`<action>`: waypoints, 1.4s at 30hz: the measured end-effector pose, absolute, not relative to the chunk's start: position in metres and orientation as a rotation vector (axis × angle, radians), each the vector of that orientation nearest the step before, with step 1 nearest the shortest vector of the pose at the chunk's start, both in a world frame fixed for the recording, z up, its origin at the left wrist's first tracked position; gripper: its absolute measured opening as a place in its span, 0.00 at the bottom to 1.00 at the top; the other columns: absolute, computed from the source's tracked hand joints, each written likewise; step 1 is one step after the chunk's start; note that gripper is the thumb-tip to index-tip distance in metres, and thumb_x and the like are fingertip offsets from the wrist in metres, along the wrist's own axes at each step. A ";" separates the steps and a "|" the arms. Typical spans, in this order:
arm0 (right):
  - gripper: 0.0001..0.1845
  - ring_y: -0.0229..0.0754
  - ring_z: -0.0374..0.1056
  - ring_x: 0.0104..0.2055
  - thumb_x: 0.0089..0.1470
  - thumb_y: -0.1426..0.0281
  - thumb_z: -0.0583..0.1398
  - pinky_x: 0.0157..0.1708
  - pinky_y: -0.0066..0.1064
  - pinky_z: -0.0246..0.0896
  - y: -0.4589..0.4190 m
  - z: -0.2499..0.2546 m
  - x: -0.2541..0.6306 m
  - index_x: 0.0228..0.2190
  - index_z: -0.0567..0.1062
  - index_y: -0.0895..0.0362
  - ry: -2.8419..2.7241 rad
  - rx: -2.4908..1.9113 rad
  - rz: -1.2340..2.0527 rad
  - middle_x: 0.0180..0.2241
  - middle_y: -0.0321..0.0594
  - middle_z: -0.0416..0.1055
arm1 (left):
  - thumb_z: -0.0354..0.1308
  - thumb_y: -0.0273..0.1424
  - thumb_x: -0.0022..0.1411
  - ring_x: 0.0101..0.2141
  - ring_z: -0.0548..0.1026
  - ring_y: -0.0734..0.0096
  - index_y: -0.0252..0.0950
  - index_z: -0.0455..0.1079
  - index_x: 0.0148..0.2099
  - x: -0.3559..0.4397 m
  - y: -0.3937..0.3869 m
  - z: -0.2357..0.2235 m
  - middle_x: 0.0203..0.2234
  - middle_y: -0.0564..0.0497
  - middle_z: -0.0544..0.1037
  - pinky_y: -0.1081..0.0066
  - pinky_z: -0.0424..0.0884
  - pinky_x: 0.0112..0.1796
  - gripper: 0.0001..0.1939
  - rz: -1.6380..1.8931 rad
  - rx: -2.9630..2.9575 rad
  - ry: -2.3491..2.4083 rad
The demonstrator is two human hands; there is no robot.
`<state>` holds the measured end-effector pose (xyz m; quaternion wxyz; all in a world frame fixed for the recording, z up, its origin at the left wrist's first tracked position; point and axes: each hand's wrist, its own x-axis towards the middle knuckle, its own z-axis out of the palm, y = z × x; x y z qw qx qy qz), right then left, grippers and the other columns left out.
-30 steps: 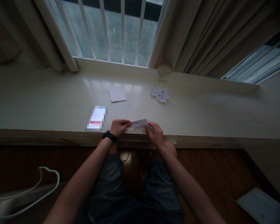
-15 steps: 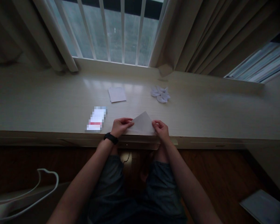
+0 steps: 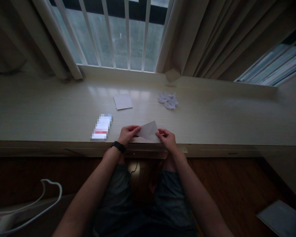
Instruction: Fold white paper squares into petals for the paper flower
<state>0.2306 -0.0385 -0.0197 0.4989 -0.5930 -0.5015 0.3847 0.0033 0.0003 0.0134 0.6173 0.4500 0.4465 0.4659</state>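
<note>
A white sheet of paper (image 3: 148,130) is held near the front edge of the pale counter, one corner pointing away from me. My left hand (image 3: 128,134), with a black band on the wrist, pinches its left side between thumb and fingers. On the right side, my right hand (image 3: 167,137) grips the sheet's edge in a pinch. Beyond the hands lies a square stack of white paper (image 3: 123,101). To its right sits a folded white paper piece with several petal-like points (image 3: 168,100).
A phone (image 3: 102,127) with a blurred, lit screen lies left of my left hand. The pale counter (image 3: 219,115) runs along a barred window and curtains (image 3: 194,39). A white curved frame (image 3: 60,194) stands at lower left, and a flat pale object (image 3: 283,217) at lower right.
My right hand has moved slightly left and inward, carrying the right side of the paper. The sheet's visible shape has narrowed and its corner has tilted. My left hand has barely moved.
</note>
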 end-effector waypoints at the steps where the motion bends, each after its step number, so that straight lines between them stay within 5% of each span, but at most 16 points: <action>1: 0.25 0.41 0.69 0.26 0.41 0.51 0.67 0.26 0.31 0.63 -0.039 -0.020 0.231 0.37 0.78 0.57 -1.215 -1.441 0.952 0.28 0.40 0.76 | 0.71 0.44 0.43 0.32 0.76 0.66 0.31 0.77 0.36 0.005 0.000 0.013 0.31 0.45 0.79 0.67 0.76 0.32 0.23 1.099 0.991 1.025; 5: 0.23 0.40 0.68 0.24 0.39 0.53 0.68 0.24 0.30 0.62 -0.041 -0.019 0.233 0.33 0.77 0.56 -1.184 -1.415 1.025 0.24 0.37 0.75 | 0.72 0.43 0.41 0.30 0.75 0.69 0.30 0.76 0.34 0.009 -0.002 0.014 0.28 0.48 0.78 0.66 0.76 0.34 0.23 1.171 0.781 0.929; 11: 0.23 0.41 0.72 0.30 0.35 0.59 0.71 0.32 0.32 0.67 -0.044 -0.014 0.234 0.33 0.76 0.56 -1.104 -1.264 1.160 0.32 0.38 0.77 | 0.75 0.34 0.34 0.28 0.75 0.73 0.32 0.75 0.34 0.012 -0.003 0.007 0.27 0.51 0.77 0.71 0.73 0.31 0.22 1.203 0.739 0.906; 16: 0.23 0.43 0.73 0.33 0.36 0.59 0.71 0.36 0.35 0.67 -0.048 -0.015 0.232 0.35 0.78 0.56 -1.012 -1.175 1.330 0.35 0.40 0.78 | 0.74 0.36 0.36 0.27 0.74 0.73 0.32 0.74 0.33 0.017 -0.007 0.006 0.26 0.52 0.76 0.73 0.71 0.28 0.22 1.210 0.828 0.963; 22: 0.25 0.43 0.72 0.36 0.34 0.60 0.71 0.38 0.35 0.66 -0.058 -0.014 0.223 0.37 0.78 0.56 -0.993 -1.147 1.318 0.37 0.41 0.78 | 0.73 0.39 0.37 0.24 0.72 0.75 0.33 0.70 0.30 0.014 -0.016 0.008 0.23 0.55 0.73 0.74 0.68 0.24 0.21 1.228 0.791 0.976; 29: 0.18 0.43 0.71 0.33 0.33 0.58 0.71 0.36 0.35 0.66 -0.066 -0.010 0.220 0.27 0.78 0.55 -0.736 -1.026 1.394 0.31 0.39 0.77 | 0.74 0.37 0.37 0.25 0.72 0.75 0.32 0.71 0.29 0.007 -0.025 0.004 0.24 0.52 0.76 0.74 0.67 0.27 0.20 1.255 0.990 1.049; 42: 0.22 0.40 0.68 0.33 0.29 0.67 0.73 0.34 0.32 0.65 -0.080 0.009 0.217 0.30 0.74 0.52 -0.818 -1.044 1.178 0.31 0.34 0.72 | 0.72 0.38 0.42 0.27 0.73 0.73 0.34 0.68 0.32 -0.013 -0.056 0.031 0.28 0.52 0.75 0.75 0.67 0.28 0.19 1.034 1.227 0.986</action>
